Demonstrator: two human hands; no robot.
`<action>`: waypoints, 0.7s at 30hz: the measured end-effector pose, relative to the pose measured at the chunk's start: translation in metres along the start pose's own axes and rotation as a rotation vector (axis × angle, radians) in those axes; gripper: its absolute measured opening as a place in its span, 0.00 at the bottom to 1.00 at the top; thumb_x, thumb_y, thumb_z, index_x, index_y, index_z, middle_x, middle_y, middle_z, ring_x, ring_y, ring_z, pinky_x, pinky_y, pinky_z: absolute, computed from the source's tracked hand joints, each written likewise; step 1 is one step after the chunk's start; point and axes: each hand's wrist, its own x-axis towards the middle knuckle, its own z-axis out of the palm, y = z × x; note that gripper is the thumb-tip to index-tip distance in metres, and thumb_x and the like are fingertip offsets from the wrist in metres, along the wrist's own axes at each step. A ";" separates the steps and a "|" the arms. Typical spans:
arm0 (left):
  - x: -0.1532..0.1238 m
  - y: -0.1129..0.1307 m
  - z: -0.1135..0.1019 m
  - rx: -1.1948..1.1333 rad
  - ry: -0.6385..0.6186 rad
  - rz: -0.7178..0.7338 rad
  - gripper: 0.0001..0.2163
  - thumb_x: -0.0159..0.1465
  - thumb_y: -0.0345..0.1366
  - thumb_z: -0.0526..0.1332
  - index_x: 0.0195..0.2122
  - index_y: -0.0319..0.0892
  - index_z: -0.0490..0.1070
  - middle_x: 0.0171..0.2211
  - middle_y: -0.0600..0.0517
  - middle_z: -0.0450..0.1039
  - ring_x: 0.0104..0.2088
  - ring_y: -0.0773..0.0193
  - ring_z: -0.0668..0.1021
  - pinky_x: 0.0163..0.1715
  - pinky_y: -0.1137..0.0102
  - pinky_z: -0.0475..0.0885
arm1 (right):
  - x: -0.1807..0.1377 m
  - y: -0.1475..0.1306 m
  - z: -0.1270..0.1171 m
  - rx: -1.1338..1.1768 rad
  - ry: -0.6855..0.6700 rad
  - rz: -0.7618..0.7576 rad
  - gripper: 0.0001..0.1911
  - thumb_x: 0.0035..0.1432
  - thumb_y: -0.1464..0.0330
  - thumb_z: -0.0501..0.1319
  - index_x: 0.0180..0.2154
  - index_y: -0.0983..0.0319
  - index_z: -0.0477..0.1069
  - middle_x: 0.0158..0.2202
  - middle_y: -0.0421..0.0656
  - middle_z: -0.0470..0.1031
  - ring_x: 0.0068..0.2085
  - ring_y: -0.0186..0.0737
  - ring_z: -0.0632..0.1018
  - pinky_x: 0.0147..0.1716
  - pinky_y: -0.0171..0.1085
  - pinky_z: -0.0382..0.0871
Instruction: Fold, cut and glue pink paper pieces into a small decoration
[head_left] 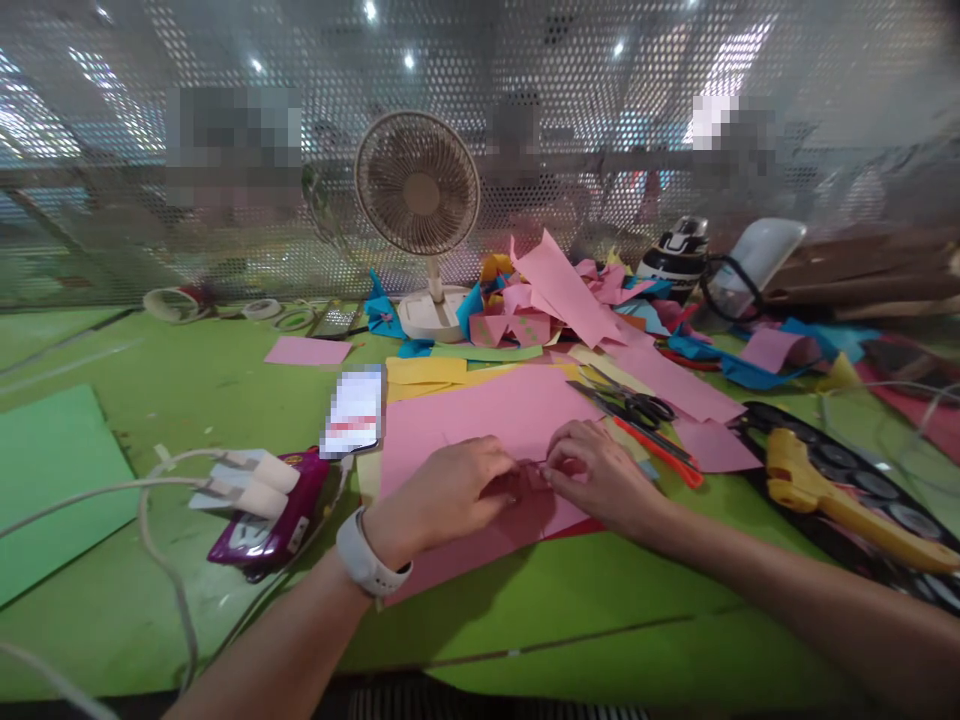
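Over a large pink sheet of paper [442, 560], my two hands come close together. My left hand [454, 490], with a white watch on its wrist, has its fingers curled around the left side of a small pink paper piece [534, 475]. The thumb and fingers of my right hand [589, 470] pinch the same piece at its right side. Fingers and shadow partly hide the piece, so its exact form cannot be made out. Black scissors [641, 400] and an orange-handled craft knife [664, 450] lie just beyond my right hand.
A phone [352, 410] and a purple power strip [277, 510] with plugged-in chargers lie left, cables trailing. Behind stand a fan [420, 190], a heap of coloured paper scraps [555, 290] and a black-topped bottle [679, 255]. Right lies a yellow glue gun [840, 500] on a black tray.
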 end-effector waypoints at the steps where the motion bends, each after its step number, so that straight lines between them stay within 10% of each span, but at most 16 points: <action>1: -0.001 0.000 -0.001 0.006 -0.014 0.004 0.06 0.61 0.34 0.56 0.37 0.41 0.71 0.34 0.50 0.68 0.36 0.62 0.72 0.34 0.70 0.66 | 0.000 0.000 0.001 0.000 0.001 -0.009 0.05 0.52 0.70 0.60 0.25 0.60 0.68 0.32 0.42 0.70 0.36 0.39 0.69 0.37 0.40 0.61; 21: -0.011 0.016 -0.001 0.193 -0.035 0.000 0.14 0.61 0.37 0.56 0.49 0.46 0.66 0.41 0.48 0.67 0.40 0.58 0.71 0.37 0.66 0.68 | 0.002 0.004 0.006 -0.031 0.021 -0.052 0.05 0.53 0.71 0.59 0.26 0.60 0.66 0.30 0.41 0.69 0.35 0.38 0.69 0.36 0.39 0.61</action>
